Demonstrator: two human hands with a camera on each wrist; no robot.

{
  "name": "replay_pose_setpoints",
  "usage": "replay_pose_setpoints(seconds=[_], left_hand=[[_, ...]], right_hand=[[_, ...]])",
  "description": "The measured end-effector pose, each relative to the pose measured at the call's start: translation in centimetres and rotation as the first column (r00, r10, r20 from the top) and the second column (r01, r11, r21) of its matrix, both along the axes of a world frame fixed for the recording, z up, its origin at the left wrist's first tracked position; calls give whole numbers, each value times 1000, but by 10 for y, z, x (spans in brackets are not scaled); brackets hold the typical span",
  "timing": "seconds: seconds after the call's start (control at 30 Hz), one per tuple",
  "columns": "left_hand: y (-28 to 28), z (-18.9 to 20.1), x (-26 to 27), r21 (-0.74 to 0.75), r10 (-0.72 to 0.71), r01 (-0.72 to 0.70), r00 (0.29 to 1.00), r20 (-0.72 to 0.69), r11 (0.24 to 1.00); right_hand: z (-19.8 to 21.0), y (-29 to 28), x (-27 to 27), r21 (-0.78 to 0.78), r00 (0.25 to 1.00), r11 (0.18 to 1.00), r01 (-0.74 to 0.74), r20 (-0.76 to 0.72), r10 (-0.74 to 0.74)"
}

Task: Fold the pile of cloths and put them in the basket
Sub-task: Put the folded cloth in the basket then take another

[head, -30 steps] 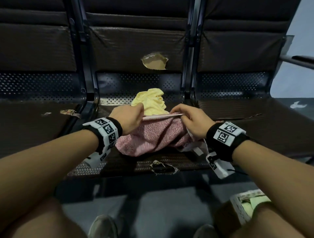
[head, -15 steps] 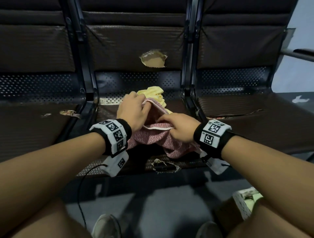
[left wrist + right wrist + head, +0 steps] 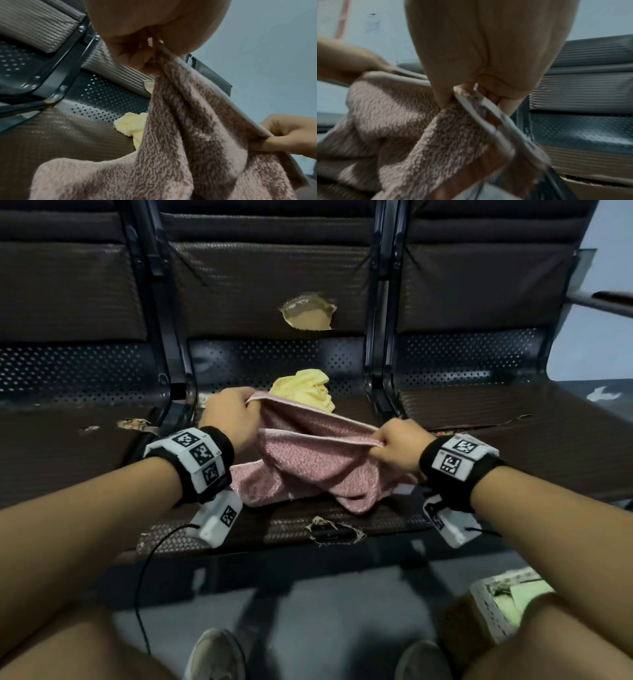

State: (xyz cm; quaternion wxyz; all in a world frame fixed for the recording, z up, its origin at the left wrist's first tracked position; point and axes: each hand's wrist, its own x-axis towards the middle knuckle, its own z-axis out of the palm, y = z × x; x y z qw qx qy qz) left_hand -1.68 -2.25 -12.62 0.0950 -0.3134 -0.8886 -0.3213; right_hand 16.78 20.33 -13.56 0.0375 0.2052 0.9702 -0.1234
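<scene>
A pink speckled cloth (image 3: pixel 308 463) with a pale hem hangs over the middle seat, stretched between both hands. My left hand (image 3: pixel 233 414) pinches its far left corner; the left wrist view shows the left hand (image 3: pixel 150 54) with the pink cloth (image 3: pixel 180 128) hanging from its fingers. My right hand (image 3: pixel 394 445) pinches the hem at the right; in the right wrist view the right hand (image 3: pixel 471 92) grips the hem of the pink cloth (image 3: pixel 419 135). Behind lies a crumpled yellow cloth (image 3: pixel 305 390), also seen as the yellow cloth (image 3: pixel 132 125). The basket (image 3: pixel 493 607) stands on the floor, bottom right.
A row of dark seats (image 3: pixel 513 446) with perforated metal backs runs across. The middle backrest has a torn hole (image 3: pixel 308 314) and the seat's front edge a tear (image 3: pixel 334 530). My knees and shoes (image 3: pixel 214 655) are below, and a cable (image 3: pixel 144 577) hangs from the left wrist.
Both hands have moved apart along the pink cloth's hem, the left up and back, the right out to the right, stretching the edge and uncovering the yellow cloth behind.
</scene>
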Motion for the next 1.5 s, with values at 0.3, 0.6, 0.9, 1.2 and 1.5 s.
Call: replay_pose_setpoints(seconds=[0.3, 0.6, 0.9, 1.2, 1.5], left_hand=[[-19, -3, -17, 193, 47, -106, 957, 285, 975], [-30, 10, -13, 34, -252, 251, 967, 39, 967], [-10, 64, -27, 554, -232, 107, 959, 162, 826], [12, 128, -25, 644, -31, -71, 989, 145, 762], [54, 139, 67, 637, -504, 261, 832, 232, 725]], right_hand=[[22, 23, 23, -118, 979, 991, 66, -184, -87], [37, 22, 21, -175, 888, 979, 109, -426, -175], [92, 7, 4, -151, 849, 963, 224, -456, -269], [153, 2, -11, -524, 751, 850, 50, -541, -378], [180, -41, -31, -791, 768, 611, -45, -418, -484]])
